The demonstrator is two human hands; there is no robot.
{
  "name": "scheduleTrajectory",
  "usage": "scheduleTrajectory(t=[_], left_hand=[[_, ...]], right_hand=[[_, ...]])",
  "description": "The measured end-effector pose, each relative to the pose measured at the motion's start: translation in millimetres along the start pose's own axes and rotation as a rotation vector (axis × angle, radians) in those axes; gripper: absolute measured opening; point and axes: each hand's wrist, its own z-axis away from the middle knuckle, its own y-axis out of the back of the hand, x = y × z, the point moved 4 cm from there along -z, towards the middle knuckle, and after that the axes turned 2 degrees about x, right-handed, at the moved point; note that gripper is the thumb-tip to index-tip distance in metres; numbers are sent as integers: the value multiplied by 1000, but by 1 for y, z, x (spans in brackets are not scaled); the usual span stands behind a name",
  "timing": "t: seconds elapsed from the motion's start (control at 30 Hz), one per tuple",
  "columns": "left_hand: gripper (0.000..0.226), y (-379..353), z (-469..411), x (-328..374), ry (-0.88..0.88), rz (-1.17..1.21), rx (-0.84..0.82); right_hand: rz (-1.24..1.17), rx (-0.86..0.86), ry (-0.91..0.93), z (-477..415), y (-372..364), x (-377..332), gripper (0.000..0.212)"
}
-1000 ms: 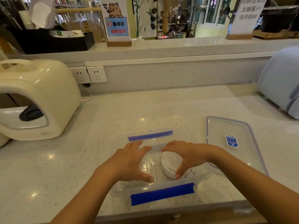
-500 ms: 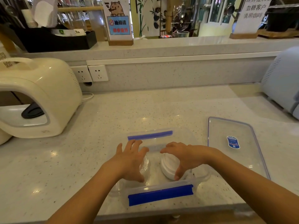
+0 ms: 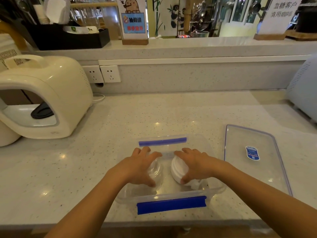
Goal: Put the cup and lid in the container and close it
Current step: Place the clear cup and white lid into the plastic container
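Note:
A clear plastic container (image 3: 171, 197) with blue clip flaps stands open near the counter's front edge. Inside it on the left lies a clear plastic cup lid (image 3: 157, 170), and on the right a white cup (image 3: 176, 170) on its side. My left hand (image 3: 137, 167) rests over the clear lid, fingers curled around it. My right hand (image 3: 195, 164) is wrapped over the white cup. The container's flat clear cover (image 3: 253, 157), with a blue sticker, lies on the counter to the right, apart from the container.
A cream appliance (image 3: 42, 97) stands at the left and a pale blue one (image 3: 303, 90) at the far right. Wall sockets (image 3: 103, 73) sit at the back below a raised ledge with signs and a black tray (image 3: 68, 37).
Both hands have sunk a little deeper into the container with the lid and cup. The view has tilted slightly; nothing else moved.

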Motion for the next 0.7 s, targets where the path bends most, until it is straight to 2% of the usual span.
scheduleTrajectory(t=[0.17, 0.27, 0.37, 0.47, 0.7], left_hand=[[100, 4, 12, 2, -63, -1, 42], [87, 20, 25, 2, -116, 110, 119], [65, 25, 36, 2, -150, 72, 153], [46, 19, 41, 0, -119, 89, 167], [47, 9, 44, 1, -71, 37, 288]], right_hand=[[46, 88, 58, 7, 0, -5, 97], [3, 42, 79, 13, 7, -4, 95], [17, 3, 100, 17, 9, -2, 87], [47, 40, 116, 17, 6, -2, 78], [86, 156, 64, 12, 7, 0, 77]])
